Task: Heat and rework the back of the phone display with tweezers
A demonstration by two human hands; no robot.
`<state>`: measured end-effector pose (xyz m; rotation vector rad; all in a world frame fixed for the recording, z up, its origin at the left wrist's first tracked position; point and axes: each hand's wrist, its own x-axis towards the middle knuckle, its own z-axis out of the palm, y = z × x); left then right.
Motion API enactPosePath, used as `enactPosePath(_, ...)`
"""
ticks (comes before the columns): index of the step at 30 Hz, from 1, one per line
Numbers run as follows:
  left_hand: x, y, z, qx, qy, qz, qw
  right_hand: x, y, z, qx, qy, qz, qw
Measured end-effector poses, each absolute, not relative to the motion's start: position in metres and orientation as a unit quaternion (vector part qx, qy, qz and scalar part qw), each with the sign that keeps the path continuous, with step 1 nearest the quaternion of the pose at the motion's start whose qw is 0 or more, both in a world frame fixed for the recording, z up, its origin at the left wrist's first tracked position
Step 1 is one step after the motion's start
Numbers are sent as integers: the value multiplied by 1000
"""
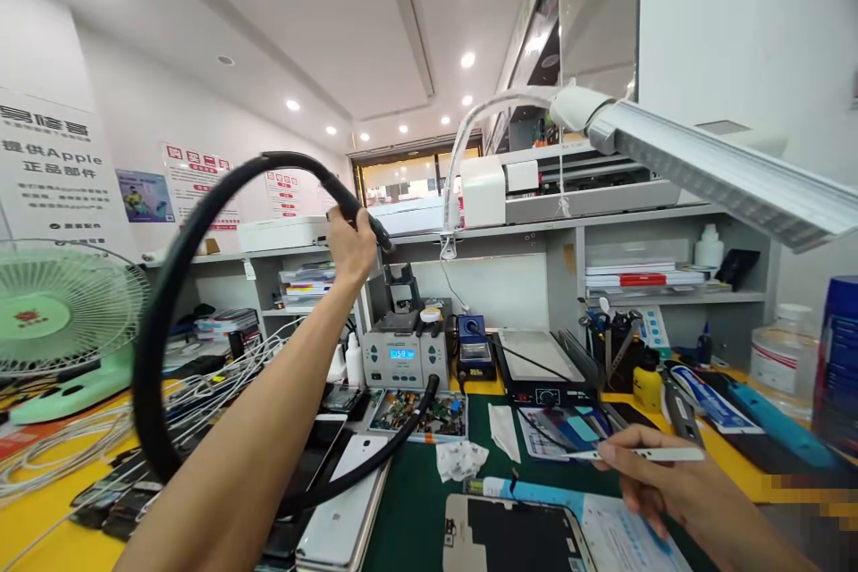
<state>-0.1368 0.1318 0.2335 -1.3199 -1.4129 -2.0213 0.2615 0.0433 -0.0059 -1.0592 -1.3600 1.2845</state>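
Raised over the back of the bench, my left hand is wrapped around the black handle of a hot air gun. Its thick black hose loops down to a grey hot air station with a lit blue display. The gun's tip is close to the holder on top of the station. Low on the right, my right hand pinches white tweezers, their points to the left. Below lies a dark panel with beige edges, cut off by the bottom edge, beside a printed sheet.
A tray of circuit boards sits before the station, with crumpled tissue nearby. A flat heating plate stands behind. Phones and tablets, cables and a green fan crowd the left. A lamp overhangs the right.
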Motion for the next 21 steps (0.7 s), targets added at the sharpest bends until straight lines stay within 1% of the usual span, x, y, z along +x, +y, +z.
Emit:
enactPosePath(6,-133,164,224,-528,-618,-563,148,263,42,-5,-439,-561,517,473)
enactPosePath(13,-136,179,230,-548,-716,-418,116,264,28,4,-449,-568,507,468)
enactPosePath(17,-135,181,229,-548,-745,-366,108,265,29,5,-450,-566,512,463)
enactPosePath(21,-132,174,231,-546,-757,-340,114,267,30,5,-454,-559,519,460)
